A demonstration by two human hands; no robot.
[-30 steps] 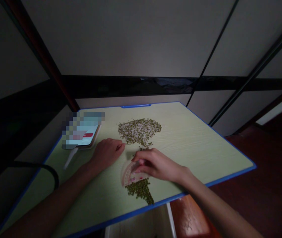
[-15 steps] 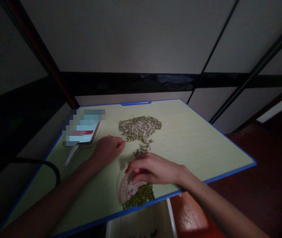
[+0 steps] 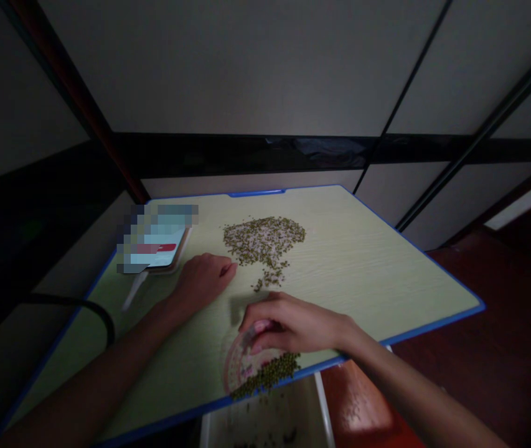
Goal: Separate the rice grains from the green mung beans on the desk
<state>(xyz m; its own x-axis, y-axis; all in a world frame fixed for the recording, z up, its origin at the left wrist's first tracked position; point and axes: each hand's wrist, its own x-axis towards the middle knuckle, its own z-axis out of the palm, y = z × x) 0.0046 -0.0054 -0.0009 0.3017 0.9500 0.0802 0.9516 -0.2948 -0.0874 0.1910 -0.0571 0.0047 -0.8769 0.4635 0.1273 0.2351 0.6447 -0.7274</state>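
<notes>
My right hand (image 3: 288,323) grips a clear protractor (image 3: 234,364) with pink markings, fingers and thumb pinched on its upper part. Small green beans (image 3: 272,373), which look like mung beans, lie along the protractor's near side at the front edge of the table (image 3: 377,267). A few seem to be dropping over that edge towards a white bin (image 3: 325,407) below. My left hand (image 3: 205,280) rests on the tabletop in a loose fist, with nothing visible in it. Just beyond both hands spreads a wider heap of beans (image 3: 265,239), with a thin trail leading nearer.
At the left of the table a phone (image 3: 165,249) with a blurred screen leans on a stand, a white strip (image 3: 135,290) in front of it. A black cable (image 3: 99,309) loops over the left edge. An orange-red surface (image 3: 358,398) is beside the bin; cabinet doors (image 3: 246,68) rise behind.
My right hand and the protractor have shifted slightly towards me. The near beans have spread along the table edge, and some now fall towards the bin. My left hand stays put.
</notes>
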